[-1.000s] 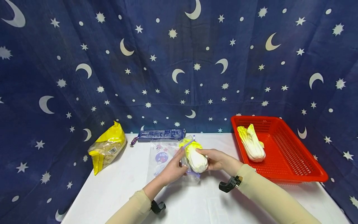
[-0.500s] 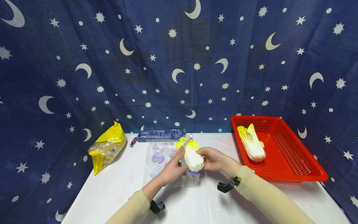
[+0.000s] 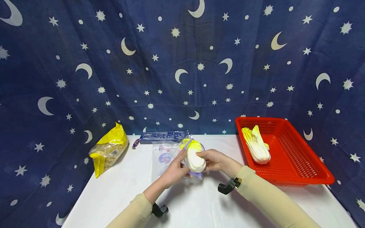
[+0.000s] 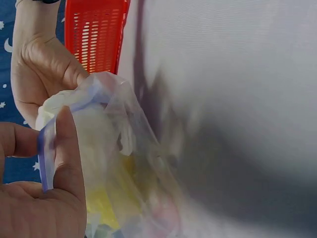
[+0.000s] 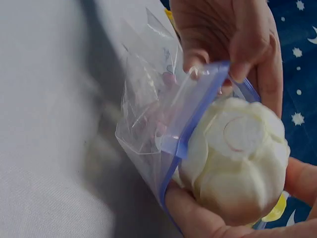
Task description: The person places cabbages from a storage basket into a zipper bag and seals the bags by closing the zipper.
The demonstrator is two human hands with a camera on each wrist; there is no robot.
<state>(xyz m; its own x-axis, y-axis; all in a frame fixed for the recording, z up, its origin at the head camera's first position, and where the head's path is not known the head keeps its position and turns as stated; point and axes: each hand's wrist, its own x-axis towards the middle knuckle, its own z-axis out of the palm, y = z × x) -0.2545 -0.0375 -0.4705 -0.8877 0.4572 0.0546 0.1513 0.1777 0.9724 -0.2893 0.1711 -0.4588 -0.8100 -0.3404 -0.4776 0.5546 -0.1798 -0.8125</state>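
Observation:
A napa cabbage (image 3: 196, 160) with a white base and yellow leaves is partly inside a clear zip bag (image 3: 163, 158) with a purple zip edge. My left hand (image 3: 176, 169) pinches the bag's zip rim between thumb and fingers, as the left wrist view (image 4: 44, 163) shows. My right hand (image 3: 218, 161) grips the cabbage near its base. In the right wrist view the round white base (image 5: 237, 158) sticks out of the bag's mouth (image 5: 198, 119), leaf end inward. Through the film, the yellow leaves (image 4: 106, 203) show in the left wrist view.
A red plastic basket (image 3: 302, 158) at the right holds another napa cabbage (image 3: 256, 145). At the left stands a yellow food bag (image 3: 109, 150). A blue box (image 3: 163, 136) and a small purple wrapped item (image 3: 136, 143) lie at the table's back edge, before a starry curtain (image 3: 182, 63).
The cabbage has moved slightly left and deeper into the bag's mouth, with my right hand following it. My left hand has stayed on the bag's rim.

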